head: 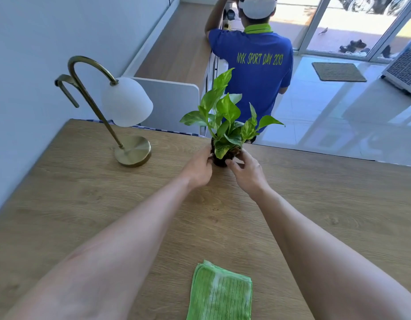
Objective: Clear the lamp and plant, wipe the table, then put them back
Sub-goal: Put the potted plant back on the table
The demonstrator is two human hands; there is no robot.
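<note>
Both hands, the left hand (pixel 198 168) and right hand (pixel 247 170), clasp the plant (pixel 225 125) by its dark pot near the table's (pixel 84 204) far edge. Beside it stands the lamp (pixel 121 112); the folded green cloth (pixel 219 294) lies at the near edge, so whether wiping is done or still ahead cannot be told.

Beyond the far edge stands a person (pixel 253 65) in a blue shirt with yellow-green lettering, back turned, wearing a white headband. To the left runs a long wooden bench (pixel 176 49) along the wall. A brown doormat (pixel 338 72) lies on the pale tiled floor (pixel 338 116) before glass doors (pixel 352 24); shoes (pixel 353 46) sit outside.
</note>
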